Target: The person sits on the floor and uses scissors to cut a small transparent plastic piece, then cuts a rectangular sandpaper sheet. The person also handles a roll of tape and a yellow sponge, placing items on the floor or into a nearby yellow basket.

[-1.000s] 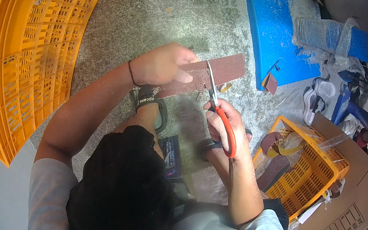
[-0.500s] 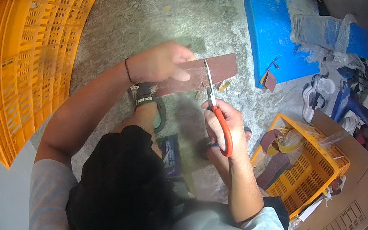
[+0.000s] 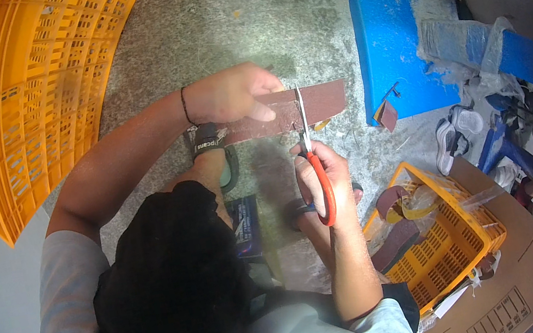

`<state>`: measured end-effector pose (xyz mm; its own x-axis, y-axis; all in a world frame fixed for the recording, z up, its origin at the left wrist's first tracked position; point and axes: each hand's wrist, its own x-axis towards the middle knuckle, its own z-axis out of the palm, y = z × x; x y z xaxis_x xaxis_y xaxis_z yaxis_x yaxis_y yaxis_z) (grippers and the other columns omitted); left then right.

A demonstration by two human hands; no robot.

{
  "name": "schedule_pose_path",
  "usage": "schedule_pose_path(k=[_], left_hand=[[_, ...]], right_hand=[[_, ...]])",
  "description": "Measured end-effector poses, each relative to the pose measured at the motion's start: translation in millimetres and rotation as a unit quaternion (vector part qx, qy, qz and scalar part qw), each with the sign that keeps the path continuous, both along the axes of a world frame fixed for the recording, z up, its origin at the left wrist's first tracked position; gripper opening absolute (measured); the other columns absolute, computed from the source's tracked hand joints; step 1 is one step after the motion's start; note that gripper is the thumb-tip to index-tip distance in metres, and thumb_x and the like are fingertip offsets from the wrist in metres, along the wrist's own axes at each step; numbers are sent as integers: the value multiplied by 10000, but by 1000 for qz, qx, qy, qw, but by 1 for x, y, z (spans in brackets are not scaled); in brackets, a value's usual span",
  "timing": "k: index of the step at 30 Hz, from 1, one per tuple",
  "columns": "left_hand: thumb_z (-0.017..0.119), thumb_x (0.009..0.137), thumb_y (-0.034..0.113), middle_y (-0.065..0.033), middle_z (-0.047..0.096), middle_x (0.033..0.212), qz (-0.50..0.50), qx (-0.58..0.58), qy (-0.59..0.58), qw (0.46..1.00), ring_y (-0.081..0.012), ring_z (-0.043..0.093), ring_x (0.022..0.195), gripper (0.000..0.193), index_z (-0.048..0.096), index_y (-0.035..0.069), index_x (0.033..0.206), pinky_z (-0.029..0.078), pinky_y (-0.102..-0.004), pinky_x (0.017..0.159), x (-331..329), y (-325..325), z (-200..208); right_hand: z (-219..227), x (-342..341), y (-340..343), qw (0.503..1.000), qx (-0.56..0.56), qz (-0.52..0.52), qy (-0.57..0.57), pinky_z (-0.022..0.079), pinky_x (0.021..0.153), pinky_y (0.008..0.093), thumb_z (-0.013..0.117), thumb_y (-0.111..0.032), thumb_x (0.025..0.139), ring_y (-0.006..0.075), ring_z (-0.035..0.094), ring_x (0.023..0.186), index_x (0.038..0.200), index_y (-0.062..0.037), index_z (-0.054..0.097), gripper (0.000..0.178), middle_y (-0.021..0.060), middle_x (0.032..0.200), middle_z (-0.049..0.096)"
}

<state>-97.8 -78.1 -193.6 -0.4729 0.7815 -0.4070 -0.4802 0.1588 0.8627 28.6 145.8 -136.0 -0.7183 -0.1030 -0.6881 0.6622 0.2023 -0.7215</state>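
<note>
My left hand [image 3: 236, 95] pinches a reddish-brown strip [image 3: 253, 128] that looks like sandpaper, thumb on top near its upper edge. The strip lies crosswise in front of me, above the floor, its right part [image 3: 326, 99] reaching past the scissors. My right hand [image 3: 330, 162] is wrapped round the orange-red handles of scissors [image 3: 323, 188]. Their blades point away from me and cross the strip from its near edge to its far edge, just right of my left fingers. A paler, whitish worn patch shows on the strip left of the blades.
A large yellow crate [image 3: 25, 130] stands at the left. At the right, a smaller yellow basket [image 3: 454, 262] with curled brown pieces sits by a cardboard box [image 3: 515, 279]. Beyond are a blue panel [image 3: 393, 37] and a shoe [image 3: 446, 142]. A sandal [image 3: 228, 173] is below my left arm.
Very little differs. The strip's right end sits slightly lower and further right, and the scissor blades show a little apart at their tips. Both hands keep their grip.
</note>
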Motion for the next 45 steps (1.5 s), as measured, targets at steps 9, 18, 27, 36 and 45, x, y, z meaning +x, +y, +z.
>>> schedule_pose_path(k=[9,18,27,36,45], left_hand=[[675,843,-50,-97,718,1056,17,52,-50,997,-128,662,954,331,635,-72,1171,524,-276,841,-1,2,-2],[667,844,-48,-96,718,1059,-14,5,21,1000,-134,664,956,354,625,-75,1195,525,-283,860,3,1,7],[707,787,58,-77,698,842,14,27,52,998,-108,596,753,254,665,-52,1013,500,-304,700,5,4,2],[700,792,59,-90,713,890,25,31,20,999,-115,620,805,272,668,-51,1039,506,-303,740,5,5,7],[696,805,42,-110,719,925,16,26,40,999,-141,641,839,285,665,-60,1069,516,-319,779,6,2,14]], right_hand=[[0,2,2,999,46,12,26,330,426,222,599,-135,965,52,428,453,1122,2,615,209,-40,624,512],[-1,-1,0,1000,14,17,17,307,466,217,615,-130,946,40,404,518,1137,-30,594,216,-50,685,501],[4,-1,2,1000,9,-3,12,288,452,205,605,-128,952,13,388,511,1091,-31,599,170,-68,663,480],[-8,3,0,998,19,-8,58,322,493,201,635,-119,938,26,424,551,1130,-24,608,216,-58,700,512],[6,-2,0,1000,24,6,15,325,482,203,636,-141,946,26,421,536,1107,-42,615,190,-61,682,500]])
